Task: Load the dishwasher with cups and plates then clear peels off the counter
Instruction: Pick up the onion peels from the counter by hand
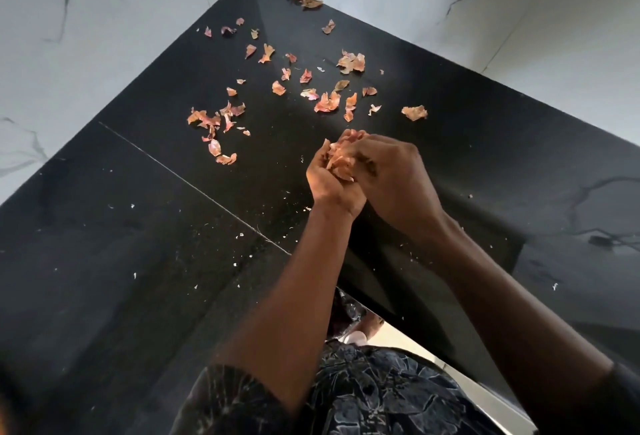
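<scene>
While above counter (138, 226), left hand (327, 185), right hand (393, 176) around peels (341, 161)

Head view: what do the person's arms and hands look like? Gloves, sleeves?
Bare left hand and right hand: no gloves, rings or watch visible. The forearms are uncovered. A dark shirt with pale crackle-like lines ends in a short sleeve on the left arm.

The black stone worktop (138, 226) is polished and glossy, with fine pale speckles and one thin seam. The white marble-look wall panels (104, 36) with grey veins look smooth, with a soft sheen. The thin orange-pink peels (351, 62) look dry, papery and crinkled. The dark patterned garment (381, 393) is matt cloth.
</scene>
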Tool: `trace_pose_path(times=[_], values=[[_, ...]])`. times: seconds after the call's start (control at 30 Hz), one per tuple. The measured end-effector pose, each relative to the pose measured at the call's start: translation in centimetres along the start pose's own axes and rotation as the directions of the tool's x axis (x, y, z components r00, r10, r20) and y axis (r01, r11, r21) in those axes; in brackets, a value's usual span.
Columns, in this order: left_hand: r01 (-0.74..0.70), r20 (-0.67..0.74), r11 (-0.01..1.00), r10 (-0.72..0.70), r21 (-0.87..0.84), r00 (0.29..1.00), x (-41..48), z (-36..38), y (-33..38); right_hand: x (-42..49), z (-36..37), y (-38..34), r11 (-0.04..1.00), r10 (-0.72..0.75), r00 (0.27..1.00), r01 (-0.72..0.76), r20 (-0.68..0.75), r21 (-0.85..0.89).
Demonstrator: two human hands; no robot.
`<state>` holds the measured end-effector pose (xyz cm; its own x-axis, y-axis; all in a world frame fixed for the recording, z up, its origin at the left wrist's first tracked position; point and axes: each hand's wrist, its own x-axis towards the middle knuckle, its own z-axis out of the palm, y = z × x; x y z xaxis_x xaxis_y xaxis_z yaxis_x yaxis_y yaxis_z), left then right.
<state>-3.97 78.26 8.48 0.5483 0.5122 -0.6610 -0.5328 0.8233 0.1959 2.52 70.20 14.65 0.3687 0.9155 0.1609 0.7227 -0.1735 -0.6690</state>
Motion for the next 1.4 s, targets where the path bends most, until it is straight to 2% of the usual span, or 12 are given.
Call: trace_pose_path(times=[0.13, 0.2, 0.3, 0.37, 0.43, 0.5, 0.6, 0.7, 0.87, 1.07, 1.27, 1.4], values=[[-0.046, -0.016, 0.997, 0.045, -0.057, 0.999, 0.6, -0.3, 0.4, 1.9, -0.4, 1.6, 0.979, 0.11, 0.99, -0.093, -0.087, 0.179], [-0.037, -0.019, 0.994, 0.035, -0.102, 0.999, 0.8, -0.5, 0.6, 3.9, -0.3, 4.3, 0.976, 0.153, 0.976, -0.125, -0.153, 0.179], [-0.031, -0.018, 0.988, 0.029, -0.15, 0.999, 0.7, -0.6, 1.0, 7.4, 0.1, 10.7, 0.944, 0.3, 0.937, -0.319, -0.18, -0.089], [-0.035, -0.017, 0.988, 0.033, -0.152, 0.999, 0.7, -0.8, 1.1, 8.6, 0.5, 14.2, 0.862, 0.404, 0.912, -0.406, -0.072, -0.303], [-0.04, -0.026, 0.988, 0.037, -0.147, 0.999, 0.5, -0.7, 1.1, 9.0, 1.0, 16.1, 0.815, 0.452, 0.889, -0.381, 0.068, -0.435], [-0.042, -0.035, 0.99, 0.037, -0.137, 0.999, 0.5, -0.6, 1.2, 8.7, 1.4, 16.9, 0.808, 0.422, 0.898, -0.308, 0.127, -0.503], [-0.044, -0.037, 0.991, 0.04, -0.129, 0.999, 0.6, -0.5, 1.2, 7.7, 1.7, 17.2, 0.813, 0.287, 0.957, -0.216, 0.05, -0.541], [-0.041, -0.031, 0.993, 0.038, -0.11, 0.999, 0.7, -0.3, 1.1, 6.4, 1.9, 16.8, 0.83, 0.215, 0.976, -0.172, 0.02, -0.531], [-0.033, -0.006, 0.994, 0.033, -0.105, 0.999, 1.2, -0.3, 1.1, 5.4, 1.8, 14.8, 0.921, 0.24, 0.971, -0.232, -0.013, -0.313], [-0.031, 0.032, 0.997, 0.033, -0.073, 0.999, 1.4, -0.7, 1.0, 5.9, 0.2, 6.2, 0.993, -0.038, 0.986, 0.019, -0.164, -0.114], [-0.074, 0.002, 0.997, 0.074, 0.022, 0.997, 1.3, -1.2, 1.7, 4.9, 2.0, 2.6, 0.967, -0.196, 0.979, 0.202, 0.054, -0.156], [-0.093, 0.015, 0.996, 0.092, 0.018, 0.996, 1.2, -1.8, 2.3, 5.2, 2.2, 2.3, 0.977, -0.176, 0.983, 0.18, 0.047, -0.113]])
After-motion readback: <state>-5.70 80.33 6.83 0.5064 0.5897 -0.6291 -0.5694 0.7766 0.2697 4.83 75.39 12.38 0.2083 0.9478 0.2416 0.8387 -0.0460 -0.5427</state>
